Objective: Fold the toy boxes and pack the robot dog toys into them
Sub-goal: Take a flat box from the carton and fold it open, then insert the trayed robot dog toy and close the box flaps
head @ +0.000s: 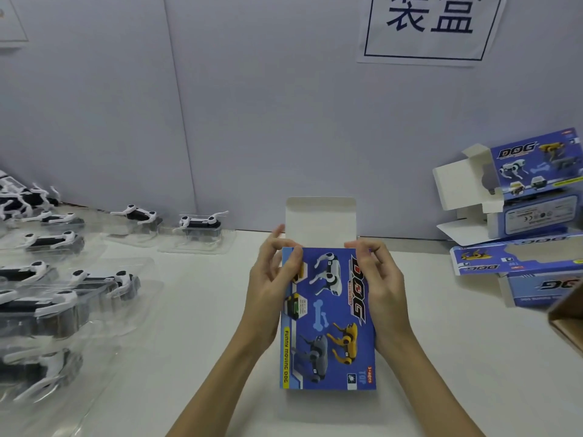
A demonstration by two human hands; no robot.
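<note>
The blue toy box [328, 320] sits at the middle of the white table [205, 310], held between both hands with its printed face up. Its long axis runs away from the person: the near end lies toward the body, and the far end, with its white tuck flap [320, 220] standing open, points at the wall. That orientation likely puts the open mouth where the fingers can work the flaps while the palms steady the sides.

The left hand [271, 291] grips the box's left edge, thumb curled over the top corner of the printed face; the right hand [378, 288] grips the right edge the same way, fingers bent around the upper corner. Both hands grasp the box near the flap's fold line, probably to square up or close that end.

To the left, robot dog toys [66, 279] lie in clear plastic trays, within reach for packing. At the right, other toy boxes [533, 190] are stacked with flaps open
</note>
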